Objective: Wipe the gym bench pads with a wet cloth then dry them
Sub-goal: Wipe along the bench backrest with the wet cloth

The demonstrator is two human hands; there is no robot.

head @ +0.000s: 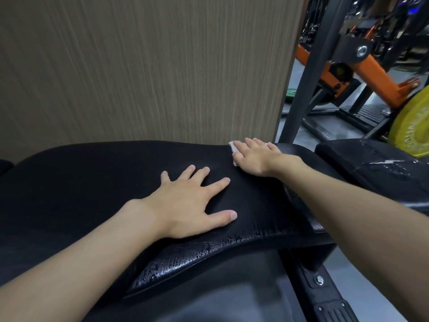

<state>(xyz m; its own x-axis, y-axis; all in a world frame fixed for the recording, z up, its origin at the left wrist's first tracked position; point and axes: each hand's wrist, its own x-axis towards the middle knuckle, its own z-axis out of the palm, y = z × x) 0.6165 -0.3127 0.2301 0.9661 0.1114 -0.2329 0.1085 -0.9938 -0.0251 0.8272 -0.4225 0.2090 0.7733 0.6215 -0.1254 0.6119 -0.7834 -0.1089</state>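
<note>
A brown wall [139,66] with fine vertical lines fills the upper part of the view, and the black pad [92,182] lies directly in front of it, so the person leans over the pad from the near side to reach its far edge. The pad is wide and a little curved. Its near edge is cracked and shiny, maybe from water, but I cannot tell this for sure. To the right there is a second pad [371,163], with worn white marks on its surface. Behind it stand an orange and black machine [362,66] and a yellow plate [415,126].

The left hand [185,205] lies flat on the middle of the pad. I think it is there to support the body and to keep the pad steady during the wiping. Its fingers [216,183] are spread wide and straight, they touch only the pad and hold nothing.

The right hand [253,156] is stretched to the far right edge of the pad and presses the cloth [232,146] down under the palm. The fingers are almost straight and close together, not closed around the cloth, so the flat hand pushes it on the surface. Only a small white part of the cloth shows at the left side of the hand. If it is the wet or the dry cloth, I cannot tell.
</note>
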